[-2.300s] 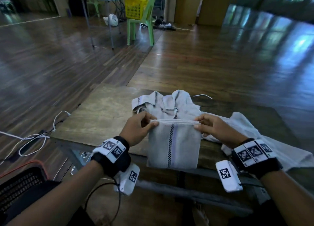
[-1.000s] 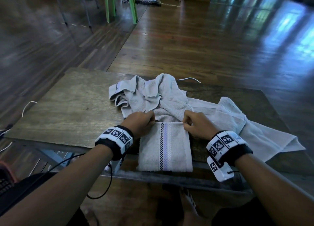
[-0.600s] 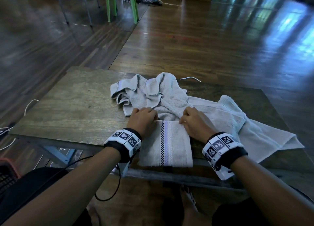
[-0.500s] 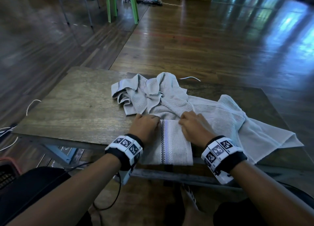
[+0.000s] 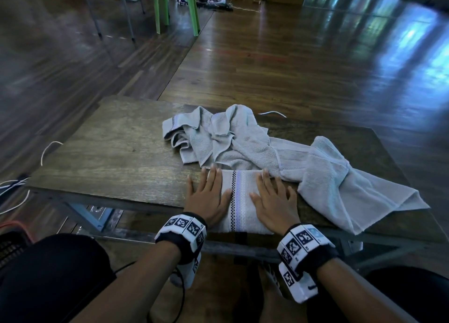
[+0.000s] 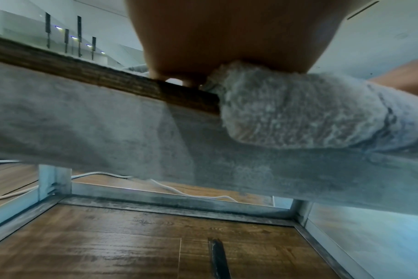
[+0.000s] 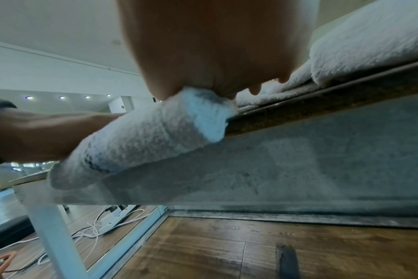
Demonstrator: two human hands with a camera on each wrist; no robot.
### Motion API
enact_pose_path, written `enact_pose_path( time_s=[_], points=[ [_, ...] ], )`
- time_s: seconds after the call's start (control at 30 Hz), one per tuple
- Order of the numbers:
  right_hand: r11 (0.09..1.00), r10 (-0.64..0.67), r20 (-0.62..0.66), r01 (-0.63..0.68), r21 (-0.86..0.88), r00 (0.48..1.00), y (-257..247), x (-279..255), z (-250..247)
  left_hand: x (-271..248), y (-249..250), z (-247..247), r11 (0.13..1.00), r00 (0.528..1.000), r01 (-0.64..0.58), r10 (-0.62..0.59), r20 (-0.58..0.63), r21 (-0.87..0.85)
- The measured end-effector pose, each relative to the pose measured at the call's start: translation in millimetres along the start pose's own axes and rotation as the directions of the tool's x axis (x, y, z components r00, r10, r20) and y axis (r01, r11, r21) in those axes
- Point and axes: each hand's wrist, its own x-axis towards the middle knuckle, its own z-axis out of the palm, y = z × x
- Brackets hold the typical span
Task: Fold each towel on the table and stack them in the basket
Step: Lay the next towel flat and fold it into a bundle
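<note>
A folded grey towel (image 5: pixel 239 201) with a checked and lilac stripe lies at the near edge of the wooden table (image 5: pixel 116 162), its front fold (image 6: pixel 286 113) hanging over the edge. My left hand (image 5: pixel 209 196) lies flat on its left side and my right hand (image 5: pixel 272 199) lies flat on its right side, fingers straight. Behind them a crumpled grey towel (image 5: pixel 218 138) and a pale spread-out towel (image 5: pixel 340 177) lie on the table. In the right wrist view the folded towel (image 7: pixel 143 139) bulges under my palm. A dark basket (image 5: pixel 9 245) with a red rim shows at the far left edge.
White cables (image 5: pixel 14 191) trail on the wooden floor left of the table. A green plastic chair (image 5: pixel 175 9) with a yellow basket stands far back. The table's left half is bare wood. My knees sit under the near edge.
Both hands have let go of the towel's far edge and flattened on top of the folded towel, sliding a little toward me.
</note>
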Motion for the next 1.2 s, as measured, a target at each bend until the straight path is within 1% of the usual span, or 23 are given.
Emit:
enact_pose_path(
  time_s=[0.13, 0.17, 0.23, 0.27, 0.3, 0.33, 0.4, 0.47, 0.57, 0.63, 0.7, 0.77, 0.83, 0.93, 1.03, 1.1, 1.17, 1.2],
  points=[
    [0.998, 0.067, -0.057, -0.067, 0.016, 0.996, 0, -3, -9, -4, 0, -11, 0.998, 0.999, 0.054, -0.054, 0.009, -0.036],
    [0.997, 0.083, -0.072, -0.082, 0.017, 0.994, 2, -4, -13, -5, -2, -15, 0.997, 0.998, 0.062, -0.062, -0.008, -0.053],
    [0.992, 0.123, -0.119, -0.119, 0.044, 0.985, 6, -4, -22, -9, -6, -23, 0.989, 0.991, 0.074, -0.087, -0.098, -0.125],
    [0.987, 0.149, -0.123, -0.141, 0.072, 0.981, 9, -6, -27, -11, -8, -26, 0.982, 0.984, 0.084, -0.108, -0.141, -0.169],
    [0.980, 0.174, -0.104, -0.161, 0.119, 0.979, 11, -6, -31, -12, -10, -29, 0.968, 0.978, 0.102, -0.139, -0.154, -0.228],
    [0.966, 0.200, -0.058, -0.187, 0.176, 0.978, 14, -6, -33, -14, -11, -31, 0.944, 0.976, 0.129, -0.176, -0.132, -0.303],
    [0.925, 0.229, 0.051, -0.234, 0.301, 0.972, 16, -4, -34, -16, -11, -35, 0.881, 0.973, 0.203, -0.231, -0.014, -0.427],
    [0.861, 0.257, 0.079, -0.265, 0.434, 0.963, 17, 1, -30, -17, -12, -39, 0.867, 0.971, 0.235, -0.228, 0.068, -0.439],
    [0.773, 0.237, 0.124, -0.264, 0.577, 0.964, 13, 4, -28, -15, -13, -42, 0.840, 0.965, 0.262, -0.226, 0.131, -0.476],
    [0.724, 0.216, 0.158, -0.266, 0.636, 0.964, 8, 1, -35, -14, -12, -44, 0.786, 0.948, 0.316, -0.247, 0.199, -0.531],
    [0.688, 0.218, 0.181, -0.282, 0.668, 0.959, 6, 2, -39, -12, -11, -46, 0.703, 0.927, 0.376, -0.283, 0.248, -0.604],
    [0.654, 0.214, 0.193, -0.287, 0.700, 0.958, 2, 2, -41, -14, -10, -48, 0.613, 0.913, 0.405, -0.305, 0.269, -0.678],
    [0.600, 0.204, 0.214, -0.295, 0.744, 0.955, 0, 0, -44, -18, -8, -50, 0.536, 0.905, 0.419, -0.313, 0.288, -0.733],
    [0.451, 0.191, 0.266, -0.325, 0.831, 0.945, -3, -8, -49, -31, -6, -55, 0.439, 0.901, 0.419, -0.313, 0.302, -0.795],
    [0.272, 0.182, 0.312, -0.353, 0.895, 0.932, -6, -22, -56, -50, -6, -63, 0.304, 0.895, 0.408, -0.320, 0.311, -0.861],
    [0.193, 0.150, 0.361, -0.386, 0.902, 0.920, -10, -34, -58, -65, -10, -66, 0.264, 0.891, 0.405, -0.330, 0.312, -0.875],
    [0.163, 0.100, 0.418, -0.430, 0.888, 0.903, -19, -51, -59, -85, -16, -69, 0.253, 0.892, 0.403, -0.325, 0.315, -0.880],
    [0.163, 0.079, 0.440, -0.447, 0.880, 0.895, -24, -60, -60, -96, -18, -72, 0.248, 0.895, 0.390, -0.327, 0.303, -0.887]
  ],
)
